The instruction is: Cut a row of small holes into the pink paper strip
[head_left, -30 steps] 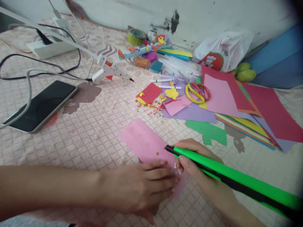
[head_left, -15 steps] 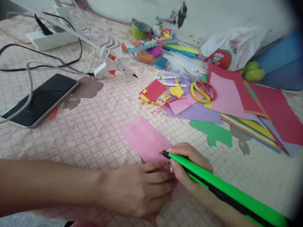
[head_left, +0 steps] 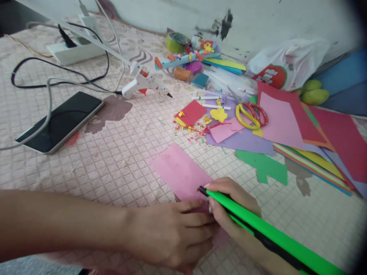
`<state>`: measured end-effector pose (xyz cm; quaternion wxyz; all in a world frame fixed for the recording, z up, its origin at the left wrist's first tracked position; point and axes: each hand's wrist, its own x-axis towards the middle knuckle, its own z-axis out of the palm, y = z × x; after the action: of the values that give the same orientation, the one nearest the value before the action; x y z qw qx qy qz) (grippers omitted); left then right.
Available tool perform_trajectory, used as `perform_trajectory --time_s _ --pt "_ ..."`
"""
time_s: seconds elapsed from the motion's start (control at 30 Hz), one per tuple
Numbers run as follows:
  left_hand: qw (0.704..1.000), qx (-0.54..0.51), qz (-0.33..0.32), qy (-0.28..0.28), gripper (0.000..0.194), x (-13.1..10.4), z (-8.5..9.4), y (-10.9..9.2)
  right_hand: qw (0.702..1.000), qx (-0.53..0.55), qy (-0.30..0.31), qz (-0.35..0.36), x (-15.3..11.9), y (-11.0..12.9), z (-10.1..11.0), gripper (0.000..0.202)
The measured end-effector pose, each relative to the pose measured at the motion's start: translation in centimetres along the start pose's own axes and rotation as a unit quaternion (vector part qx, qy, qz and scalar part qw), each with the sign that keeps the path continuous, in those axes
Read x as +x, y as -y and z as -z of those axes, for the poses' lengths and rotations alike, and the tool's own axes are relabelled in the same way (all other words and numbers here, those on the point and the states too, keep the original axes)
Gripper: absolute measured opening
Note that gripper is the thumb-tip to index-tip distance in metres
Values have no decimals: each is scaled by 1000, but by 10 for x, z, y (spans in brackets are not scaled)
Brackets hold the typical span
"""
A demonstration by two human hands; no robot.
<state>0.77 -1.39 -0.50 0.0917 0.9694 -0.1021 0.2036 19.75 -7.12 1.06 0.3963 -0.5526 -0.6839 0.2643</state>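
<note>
A pink paper strip (head_left: 180,173) lies slantwise on the quilted tablecloth, with small brownish marks along it. My left hand (head_left: 172,233) rests flat over its lower part, fingers extended to the right and pressing it down. In my right hand (head_left: 233,206) is a long green and black tool (head_left: 266,229), pinched near its dark tip. That tip touches or hovers just over the paper beside my left fingertips; the exact contact is too small to tell. The strip's lower end is partly hidden under both hands.
A phone (head_left: 61,122) and a white glue gun (head_left: 143,82) with cables lie at left and centre back. Scissors (head_left: 250,114), coloured paper sheets (head_left: 286,122) and small scraps are at right. Behind them stands a white plastic bag (head_left: 289,61).
The whole view has shifted slightly, so things appear a little further right and lower. Both hands keep nearly the same pose on the pink strip, the tool tip still at it.
</note>
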Motion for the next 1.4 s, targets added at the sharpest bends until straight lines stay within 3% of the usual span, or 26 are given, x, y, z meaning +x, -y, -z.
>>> perform_trajectory --time_s 0.5,0.9,1.23,1.4 --pt "1000 -12 -4 -3 41 0 3 1 1000 -2 -4 2 0 1 1 20" --pt "999 -25 3 35 46 -1 3 1 999 19 -18 -33 -1 1 9 16" --pt "999 -22 -10 29 44 0 3 1 1000 8 11 2 -1 -2 1 20" --pt "999 -18 -11 47 46 -1 2 1 1000 6 -15 5 0 1 6 17"
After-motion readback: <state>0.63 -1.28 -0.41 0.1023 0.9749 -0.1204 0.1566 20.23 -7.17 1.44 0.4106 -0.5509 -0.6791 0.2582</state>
